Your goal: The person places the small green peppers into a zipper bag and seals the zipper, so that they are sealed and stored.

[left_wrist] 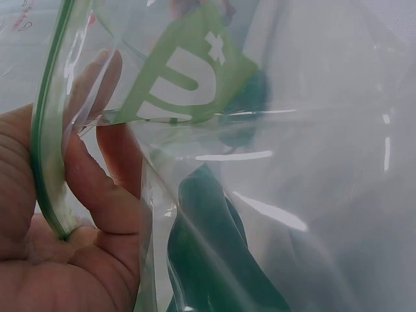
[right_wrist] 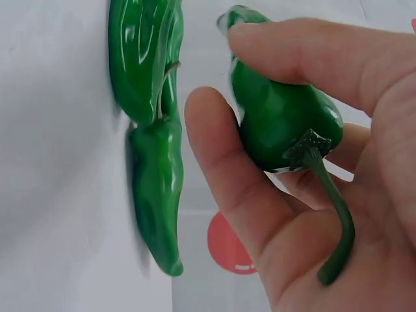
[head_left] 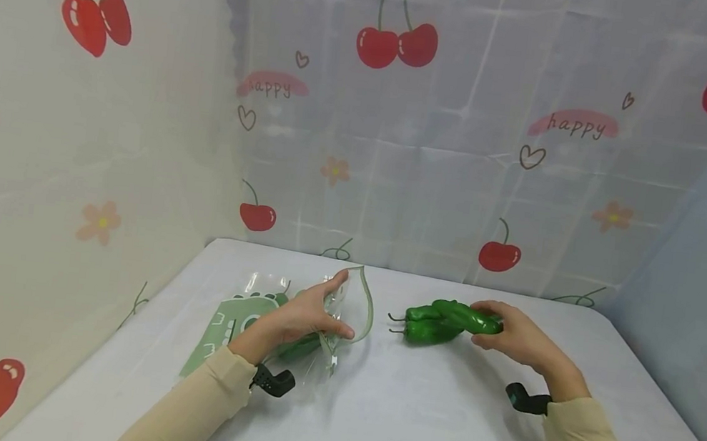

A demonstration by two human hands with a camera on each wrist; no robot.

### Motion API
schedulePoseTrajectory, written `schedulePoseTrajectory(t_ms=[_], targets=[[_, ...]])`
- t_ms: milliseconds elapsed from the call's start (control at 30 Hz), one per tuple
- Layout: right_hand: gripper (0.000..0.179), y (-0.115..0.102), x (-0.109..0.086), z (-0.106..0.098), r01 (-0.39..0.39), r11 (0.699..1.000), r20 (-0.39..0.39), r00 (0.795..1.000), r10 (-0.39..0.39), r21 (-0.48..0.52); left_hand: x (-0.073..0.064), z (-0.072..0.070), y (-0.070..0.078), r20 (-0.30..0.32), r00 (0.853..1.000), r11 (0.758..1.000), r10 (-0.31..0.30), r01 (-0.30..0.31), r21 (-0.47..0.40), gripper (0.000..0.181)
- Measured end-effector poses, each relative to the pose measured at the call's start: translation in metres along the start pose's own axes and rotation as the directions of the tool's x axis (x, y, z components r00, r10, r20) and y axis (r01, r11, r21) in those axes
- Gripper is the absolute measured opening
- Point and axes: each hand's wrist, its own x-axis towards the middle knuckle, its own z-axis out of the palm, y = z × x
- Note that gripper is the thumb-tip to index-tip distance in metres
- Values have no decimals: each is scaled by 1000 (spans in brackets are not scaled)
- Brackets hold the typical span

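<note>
My left hand (head_left: 299, 315) holds a clear zip-lock bag (head_left: 219, 328) at its mouth, thumb and fingers spread apart. The bag's green zip strip (left_wrist: 47, 130) crosses the palm in the left wrist view. Inside the bag lies a dark green pepper (left_wrist: 208, 250), seen through the plastic. On the right, my right hand (head_left: 519, 333) pinches a glossy green pepper (right_wrist: 279, 120) between thumb and fingers, its curved stem hanging toward the palm. Other green peppers (head_left: 429, 331) lie on the table just left of it, overlapped by the held one in the head view.
The white-covered table (head_left: 410, 420) meets a cherry-patterned curtain (head_left: 422, 184) at the back, with more patterned sheeting on the left and right. Each wrist carries a small black camera, the left one (head_left: 274, 381) close above the table.
</note>
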Motion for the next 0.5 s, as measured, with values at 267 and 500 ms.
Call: schedulePoseTrajectory(t_ms=[267,500], targets=[[59,-9,9,6,26,998,-18,1000,-25,53,1,-1,0,4,1000,1000,7,-7,-12,125],[58,-21,15,14,47,996,-13,999,-46,81,2,-1,-1,-5,1000,1000,-3,2,-27,125]])
